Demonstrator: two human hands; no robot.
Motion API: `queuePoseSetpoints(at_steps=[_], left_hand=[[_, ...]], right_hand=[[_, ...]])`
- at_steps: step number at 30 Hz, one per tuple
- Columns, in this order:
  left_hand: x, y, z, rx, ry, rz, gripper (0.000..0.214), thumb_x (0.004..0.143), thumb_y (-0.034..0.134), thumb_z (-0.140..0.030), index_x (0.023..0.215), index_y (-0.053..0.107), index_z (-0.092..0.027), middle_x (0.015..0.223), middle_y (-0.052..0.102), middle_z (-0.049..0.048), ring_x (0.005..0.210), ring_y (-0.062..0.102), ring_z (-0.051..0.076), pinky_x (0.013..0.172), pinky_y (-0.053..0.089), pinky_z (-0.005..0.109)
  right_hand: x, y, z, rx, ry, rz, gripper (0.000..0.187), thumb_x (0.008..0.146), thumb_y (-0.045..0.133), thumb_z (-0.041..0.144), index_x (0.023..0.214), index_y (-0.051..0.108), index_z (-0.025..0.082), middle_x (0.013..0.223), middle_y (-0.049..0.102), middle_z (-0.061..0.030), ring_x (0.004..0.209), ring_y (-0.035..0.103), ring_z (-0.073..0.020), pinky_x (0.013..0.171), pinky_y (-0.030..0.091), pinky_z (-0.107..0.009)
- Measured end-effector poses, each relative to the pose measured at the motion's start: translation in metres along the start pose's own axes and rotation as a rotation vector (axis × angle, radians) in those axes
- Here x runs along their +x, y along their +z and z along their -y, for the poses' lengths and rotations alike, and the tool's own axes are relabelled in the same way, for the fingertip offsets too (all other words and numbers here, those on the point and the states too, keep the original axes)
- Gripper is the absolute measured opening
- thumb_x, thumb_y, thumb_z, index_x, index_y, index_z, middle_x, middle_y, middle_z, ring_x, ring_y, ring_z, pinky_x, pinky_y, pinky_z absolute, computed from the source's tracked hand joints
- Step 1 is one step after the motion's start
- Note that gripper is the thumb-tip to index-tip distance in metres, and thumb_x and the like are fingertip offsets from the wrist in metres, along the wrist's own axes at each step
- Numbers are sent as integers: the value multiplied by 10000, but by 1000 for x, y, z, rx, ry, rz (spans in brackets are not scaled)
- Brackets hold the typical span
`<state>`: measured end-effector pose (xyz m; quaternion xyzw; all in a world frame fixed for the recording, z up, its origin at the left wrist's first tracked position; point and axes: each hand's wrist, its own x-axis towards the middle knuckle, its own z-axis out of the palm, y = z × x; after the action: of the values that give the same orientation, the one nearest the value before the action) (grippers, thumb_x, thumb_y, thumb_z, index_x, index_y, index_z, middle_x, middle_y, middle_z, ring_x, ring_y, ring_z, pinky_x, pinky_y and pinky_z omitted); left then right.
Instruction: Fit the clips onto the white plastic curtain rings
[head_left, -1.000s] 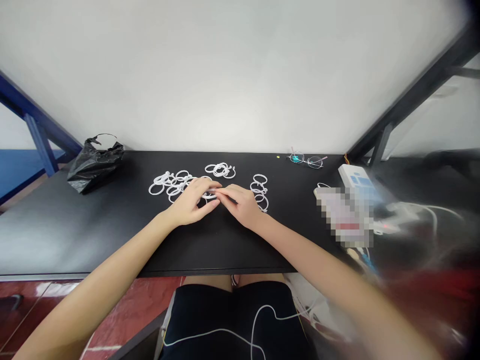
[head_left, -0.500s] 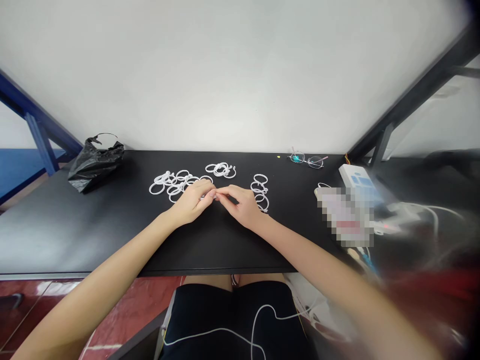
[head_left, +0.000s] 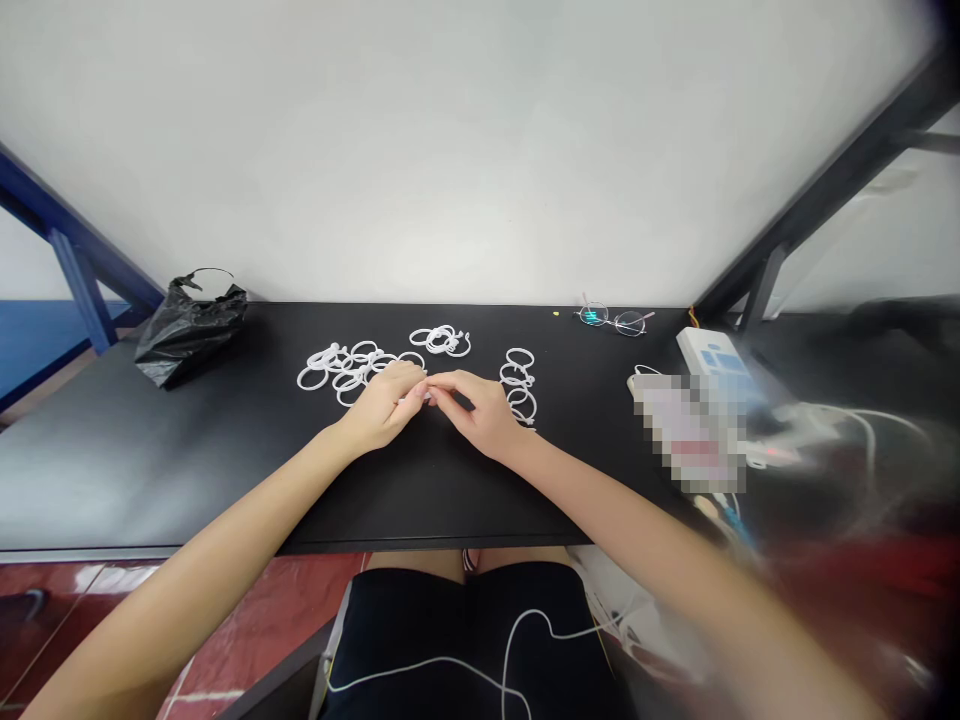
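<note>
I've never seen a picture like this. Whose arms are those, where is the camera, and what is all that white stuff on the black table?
There is no machine here: the camera sits on a person's head and looks forward and down, so the two bare arms reaching in from the bottom are the wearer's own. The left hand and the right hand meet fingertip to fingertip over a black table, pinching something small and white between them; it is too hidden to say more. Behind the left hand lies a loose pile of white rings, a smaller bunch sits farther back, and a short row of rings lies beside the right hand. Also on the table are a crumpled black bag at far left and a pair of glasses near the wall.
</note>
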<state>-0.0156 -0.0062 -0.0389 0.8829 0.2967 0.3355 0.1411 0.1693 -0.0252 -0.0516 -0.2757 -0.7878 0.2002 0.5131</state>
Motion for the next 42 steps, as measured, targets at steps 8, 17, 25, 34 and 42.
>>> queuePoseSetpoints(at_steps=[8,17,25,34,42], left_hand=[[1,0,1,79,-19,-2,301,998,321,-258,733,446,-193,668,474,13,665,431,179,672,352,344],[1,-4,1,116,-120,7,253,980,394,-341,921,576,-176,826,609,63,785,523,208,778,404,376],[0,-4,8,197,-131,27,277,984,406,-368,1007,600,-171,902,641,75,857,550,222,832,400,391],[1,-3,10,247,-136,101,292,990,423,-411,1024,591,-174,922,650,65,877,548,223,864,385,387],[-1,-1,17,345,-122,163,321,979,438,-458,1048,587,-182,944,637,74,911,541,245,878,380,401]], right_hand=[[-3,0,-6,-47,20,52,241,993,454,268,1176,599,207,912,700,-42,834,673,-145,819,566,-300],[-4,1,-4,-132,80,69,230,978,449,206,1153,597,196,992,689,-74,893,649,-170,838,554,-324],[-3,1,-5,-166,126,64,190,965,479,210,1095,617,205,980,662,-68,917,633,-173,857,550,-330],[-1,1,-11,-242,145,105,162,927,486,133,971,632,190,966,666,-60,927,605,-183,859,515,-327],[-1,-1,-11,-377,219,144,123,896,542,134,941,642,189,991,670,-58,936,580,-209,854,484,-353]])
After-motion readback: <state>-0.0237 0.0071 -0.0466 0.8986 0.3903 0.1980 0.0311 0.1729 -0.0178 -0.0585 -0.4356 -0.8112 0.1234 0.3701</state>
